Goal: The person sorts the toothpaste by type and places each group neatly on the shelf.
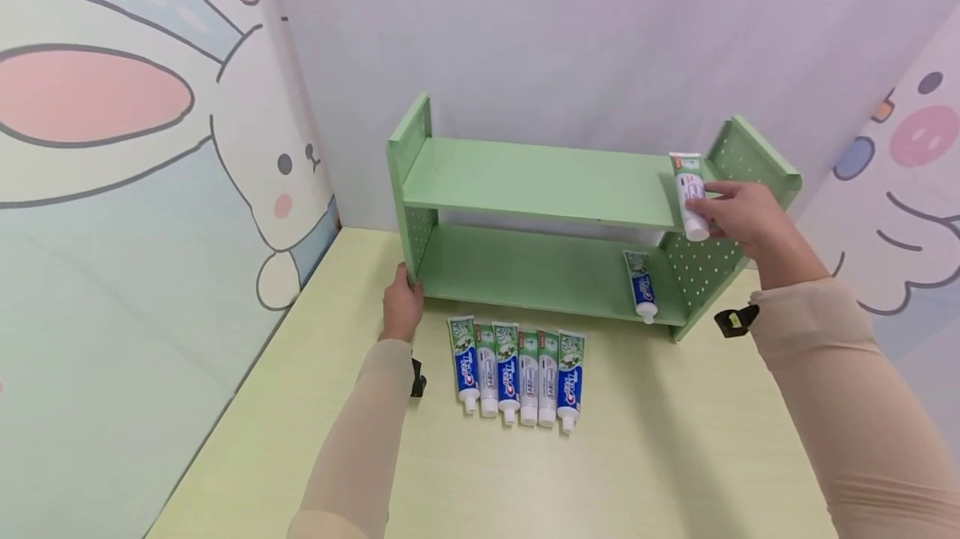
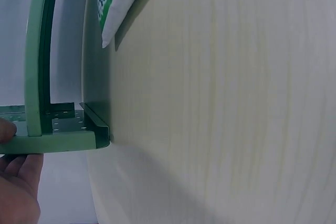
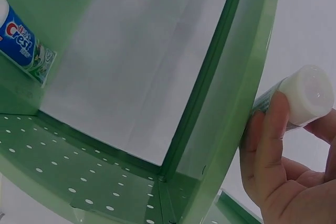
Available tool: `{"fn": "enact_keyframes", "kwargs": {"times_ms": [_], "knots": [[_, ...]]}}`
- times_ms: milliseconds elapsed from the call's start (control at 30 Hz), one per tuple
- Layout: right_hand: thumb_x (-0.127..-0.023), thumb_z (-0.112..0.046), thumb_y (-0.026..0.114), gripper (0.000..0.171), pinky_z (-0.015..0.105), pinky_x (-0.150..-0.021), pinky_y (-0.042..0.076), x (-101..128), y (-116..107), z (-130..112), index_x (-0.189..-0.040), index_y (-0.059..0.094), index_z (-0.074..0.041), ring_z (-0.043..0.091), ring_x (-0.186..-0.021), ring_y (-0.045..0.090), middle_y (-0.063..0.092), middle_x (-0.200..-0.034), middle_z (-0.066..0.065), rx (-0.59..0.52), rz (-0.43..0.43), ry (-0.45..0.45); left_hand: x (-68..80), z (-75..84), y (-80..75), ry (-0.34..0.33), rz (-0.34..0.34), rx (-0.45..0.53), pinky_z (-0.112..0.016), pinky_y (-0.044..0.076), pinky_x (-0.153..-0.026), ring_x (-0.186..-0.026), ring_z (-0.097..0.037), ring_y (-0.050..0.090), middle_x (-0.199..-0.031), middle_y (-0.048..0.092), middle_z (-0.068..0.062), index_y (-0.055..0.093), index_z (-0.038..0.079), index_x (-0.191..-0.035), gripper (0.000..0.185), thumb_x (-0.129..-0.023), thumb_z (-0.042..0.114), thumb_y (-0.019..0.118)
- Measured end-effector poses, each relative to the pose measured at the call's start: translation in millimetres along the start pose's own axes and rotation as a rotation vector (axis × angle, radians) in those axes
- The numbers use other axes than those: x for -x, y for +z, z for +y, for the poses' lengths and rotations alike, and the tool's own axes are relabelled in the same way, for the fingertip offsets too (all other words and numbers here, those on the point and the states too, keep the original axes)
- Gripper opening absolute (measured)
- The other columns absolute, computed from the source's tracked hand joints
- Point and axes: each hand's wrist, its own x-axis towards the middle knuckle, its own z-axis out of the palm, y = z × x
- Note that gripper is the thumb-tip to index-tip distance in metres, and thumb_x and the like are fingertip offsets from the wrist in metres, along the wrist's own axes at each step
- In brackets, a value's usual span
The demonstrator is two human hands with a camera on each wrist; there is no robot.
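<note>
At the right end of the green shelf's top board (image 1: 540, 177), my right hand (image 1: 738, 214) pinches a white-and-green toothpaste tube (image 1: 690, 193), its cap toward me. The right wrist view shows that tube's white cap (image 3: 313, 92) near the board's front edge, with fingers and thumb around it. My left hand (image 1: 402, 306) grips the lower front of the shelf's left side panel (image 1: 405, 189); the left wrist view shows thumb and fingers (image 2: 26, 171) on either side of the panel's edge. On the lower board lies a blue-and-green Crest tube (image 1: 641, 286) at the right.
Several toothpaste tubes (image 1: 517, 372), blue Crest ones and white ones, lie in a row on the pale wooden table (image 1: 600, 472) before the shelf. The perforated right side panel (image 1: 701, 272) stands beside the Crest tube. Cartoon-printed walls (image 1: 135, 289) enclose the table.
</note>
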Motion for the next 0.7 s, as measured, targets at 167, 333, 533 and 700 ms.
{"fn": "enact_keyframes", "kwargs": {"times_ms": [167,333,533,700], "knots": [[-0.101,-0.024,0.055,0.067,0.023,-0.067,0.054,-6,1,-1,-0.15,0.022,0.007,0.002,-0.069,0.058,0.044,-0.126,0.029,-0.018,0.022,0.014,-0.8,-0.7,0.4,-0.008,0.0,-0.001,-0.053,0.047,-0.092,-0.118,-0.042,0.054,-0.131,0.054,-0.027,0.041,0.004,-0.141,0.04,-0.102,0.008,0.05],[-0.101,-0.021,0.056,0.067,0.023,-0.067,0.054,-10,2,-2,-0.15,0.021,0.006,0.002,-0.067,0.059,0.042,-0.13,0.031,-0.043,0.02,0.033,-1.3,-1.2,1.0,-0.007,0.004,0.002,-0.053,0.047,-0.091,-0.118,-0.042,0.054,-0.131,0.055,-0.027,0.042,0.005,-0.14,0.04,-0.101,0.008,0.05],[-0.101,-0.019,0.055,0.066,0.023,-0.067,0.055,-13,2,-1,-0.15,0.02,0.008,0.002,-0.066,0.058,0.042,-0.13,0.033,-0.042,0.02,0.036,-1.4,-2.1,1.7,0.004,0.01,0.005,-0.053,0.048,-0.09,-0.117,-0.042,0.055,-0.13,0.055,-0.027,0.042,0.005,-0.14,0.04,-0.101,0.007,0.051],[-0.101,-0.021,0.055,0.066,0.024,-0.068,0.055,-15,2,0,-0.149,0.021,0.008,0.002,-0.066,0.059,0.044,-0.128,0.033,-0.03,0.028,0.028,-0.9,-2.4,1.7,0.001,0.014,0.001,-0.053,0.048,-0.09,-0.117,-0.041,0.055,-0.129,0.056,-0.027,0.042,0.005,-0.14,0.04,-0.101,0.007,0.051]]}}
